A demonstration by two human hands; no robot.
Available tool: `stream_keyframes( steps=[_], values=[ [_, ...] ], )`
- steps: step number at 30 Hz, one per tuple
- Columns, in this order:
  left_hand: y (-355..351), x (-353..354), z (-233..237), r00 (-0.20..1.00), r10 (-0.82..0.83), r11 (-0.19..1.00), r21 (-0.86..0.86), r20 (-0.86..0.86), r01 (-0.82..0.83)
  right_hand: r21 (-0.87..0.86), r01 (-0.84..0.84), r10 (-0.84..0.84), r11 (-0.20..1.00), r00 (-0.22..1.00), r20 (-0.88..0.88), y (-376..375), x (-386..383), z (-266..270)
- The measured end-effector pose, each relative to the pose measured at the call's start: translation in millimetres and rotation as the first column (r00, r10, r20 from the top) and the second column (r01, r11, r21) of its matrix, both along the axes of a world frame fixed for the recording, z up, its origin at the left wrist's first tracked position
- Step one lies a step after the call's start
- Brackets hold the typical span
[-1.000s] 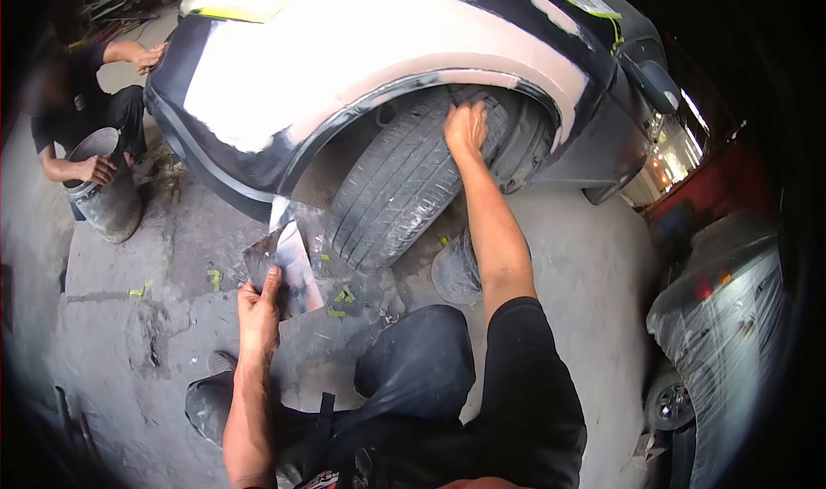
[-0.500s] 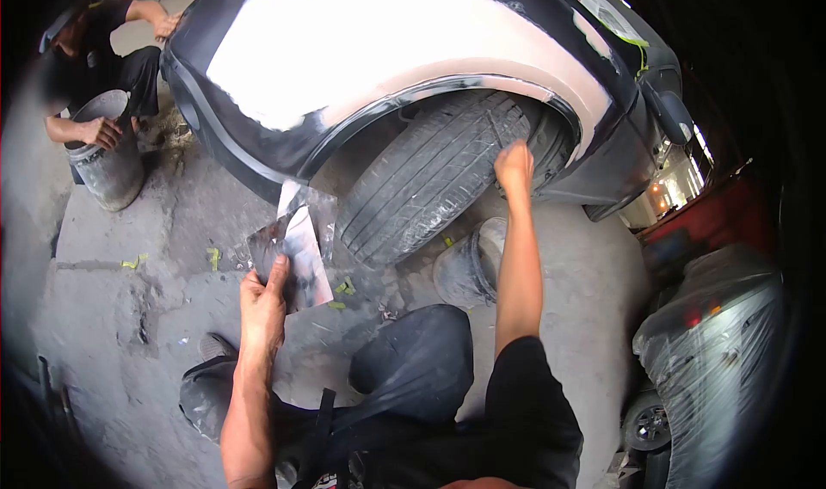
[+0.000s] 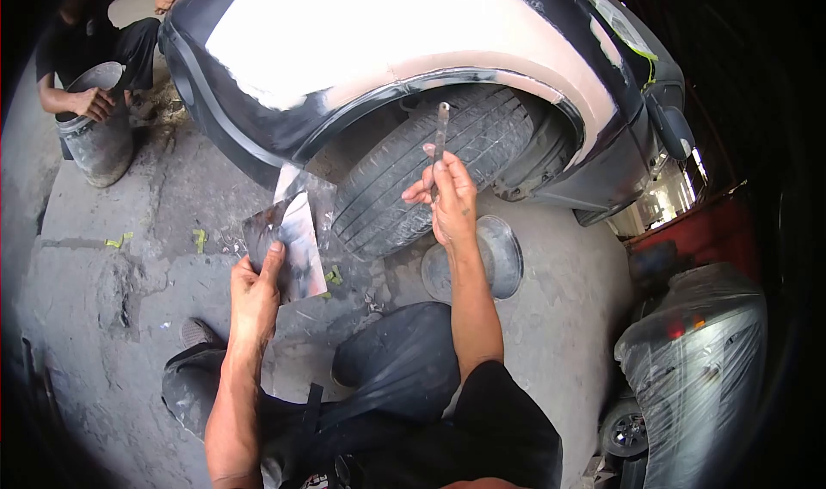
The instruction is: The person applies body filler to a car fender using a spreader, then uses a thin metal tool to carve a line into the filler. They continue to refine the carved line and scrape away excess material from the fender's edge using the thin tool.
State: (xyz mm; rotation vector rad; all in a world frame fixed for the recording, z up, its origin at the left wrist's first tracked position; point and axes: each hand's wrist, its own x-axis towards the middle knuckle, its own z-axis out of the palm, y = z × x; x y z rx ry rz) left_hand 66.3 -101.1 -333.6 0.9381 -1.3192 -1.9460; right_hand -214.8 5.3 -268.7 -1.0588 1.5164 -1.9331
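My left hand [image 3: 256, 289] is closed on a stained flat sheet [image 3: 297, 252], its thumb pressed on top. The sheet is part dark, part whitish pink, and a greyish corner shows behind it. In front of the tire [image 3: 379, 184], my right hand [image 3: 452, 192] grips a thin metal strip [image 3: 441, 128] with a hole at its upper end. The strip stands nearly upright, and some fingers are stretched out to the left. Above the tire is a car fender [image 3: 361, 33] with white and pinkish patches on dark paint.
A grey bucket [image 3: 508, 270] stands below the tire, partly behind my right forearm. On the left, another person [image 3: 142, 72] crouches with a hand on a second bucket [image 3: 101, 158]. Bits of yellow-green tape [image 3: 200, 240] lie on the floor. A plastic-covered vehicle [image 3: 705, 351] is at the right.
My right hand has moved left and down from the wheel arch and turned, bringing the metal strip into view. My left hand keeps its hold on the sheet. The view has shifted slightly.
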Motion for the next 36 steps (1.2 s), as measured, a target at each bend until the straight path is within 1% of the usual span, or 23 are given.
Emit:
stream_keyframes(
  steps=[3,5,7,10,11,13,15,18,21,24,27,30,36],
  values=[
    [2.6,0.7,6.2,1.000,-0.010,1.000,-0.003,-0.016,0.010,-0.094,0.058,-0.055,0.994,0.998,0.036,-11.8,3.9,0.9],
    [4.5,1.5,8.4,1.000,0.006,1.000,0.023,-0.002,-0.006,-0.090,0.183,-0.195,0.979,0.969,-0.154,-23.8,1.6,-4.9],
    [4.2,1.0,5.5,1.000,0.002,0.999,0.042,0.021,-0.003,-0.105,0.286,-0.305,0.952,0.877,-0.371,-35.7,-7.4,-10.7],
    [1.4,0.5,0.7,0.997,-0.031,0.999,0.047,0.066,0.028,-0.208,0.326,-0.386,0.922,0.799,-0.462,-54.9,-13.2,-10.5],
    [1.0,0.8,3.8,0.996,-0.034,0.999,0.039,0.078,0.031,-0.141,0.412,-0.408,0.900,0.683,-0.605,-56.5,-15.5,-6.4],
    [0.5,1.1,6.6,0.995,-0.036,0.999,0.029,0.096,0.033,-0.238,0.433,-0.447,0.870,0.485,-0.751,-67.4,-13.6,4.0],
    [0.2,-0.1,6.9,0.994,-0.034,0.999,0.021,0.106,0.032,-0.328,0.424,-0.464,0.844,0.270,-0.844,-78.3,-24.5,4.5],
    [1.9,-2.3,7.5,0.999,-0.014,0.998,0.066,0.035,0.012,-0.408,0.357,-0.488,0.840,0.170,-0.856,-89.2,-39.4,-2.9],
    [2.3,-3.4,3.7,1.000,-0.016,0.994,0.107,-0.004,0.016,-0.425,0.376,-0.477,0.824,0.053,-0.878,-91.9,-44.0,-1.4],
    [1.0,-1.8,5.1,0.993,-0.041,0.998,0.055,0.109,0.035,-0.454,0.360,-0.458,0.815,-0.081,-0.885,-90.1,-47.7,2.3],
    [-0.2,-1.6,1.3,0.989,-0.064,0.997,0.061,0.132,0.056,-0.461,0.367,-0.429,0.808,-0.170,-0.887,-87.2,-47.3,4.8],
    [2.5,-3.6,0.3,0.998,-0.030,0.998,0.063,0.063,0.026,-0.450,0.381,-0.393,0.808,-0.220,-0.893,-85.8,-48.3,5.8],
    [2.5,-3.6,1.1,0.996,-0.042,0.995,0.095,0.084,0.034,-0.430,0.406,-0.340,0.806,-0.277,-0.899,-81.1,-48.6,2.2]
  ],
)
